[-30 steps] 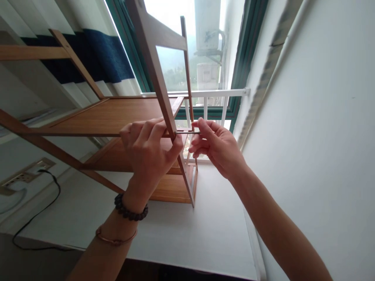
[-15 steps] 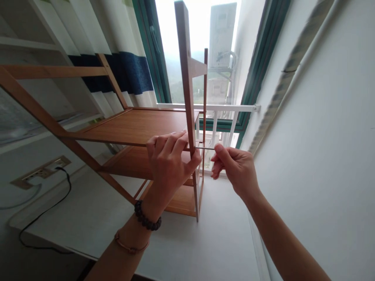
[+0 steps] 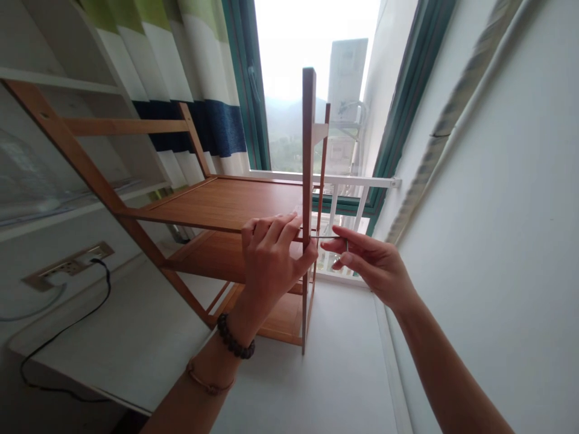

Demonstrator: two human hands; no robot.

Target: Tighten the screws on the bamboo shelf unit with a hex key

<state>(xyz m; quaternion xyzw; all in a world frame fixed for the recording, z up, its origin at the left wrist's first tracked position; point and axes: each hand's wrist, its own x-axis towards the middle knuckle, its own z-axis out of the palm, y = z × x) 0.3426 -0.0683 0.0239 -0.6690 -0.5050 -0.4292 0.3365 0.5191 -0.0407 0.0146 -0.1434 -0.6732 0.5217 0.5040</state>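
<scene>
A wooden shelf rack (image 3: 212,205) stands on a white desk (image 3: 316,374), with three boards between slanted side frames. My left hand (image 3: 271,259) is wrapped round the front upright post (image 3: 308,150) at the height of the top board. My right hand (image 3: 373,262) is just right of the post, its fingers pinched on a thin metal hex key (image 3: 324,237). The key's tip meets the post beside my left thumb.
A white wall rises close on the right. Behind the rack are a window with a white rail (image 3: 357,181) and a striped curtain (image 3: 199,90). A socket strip (image 3: 67,265) with a black cable (image 3: 58,334) sits on the left.
The view has tilted up and shifted, so the post now stands upright. My right hand's fingers have stretched out along the key and turned a little. My left hand keeps its hold.
</scene>
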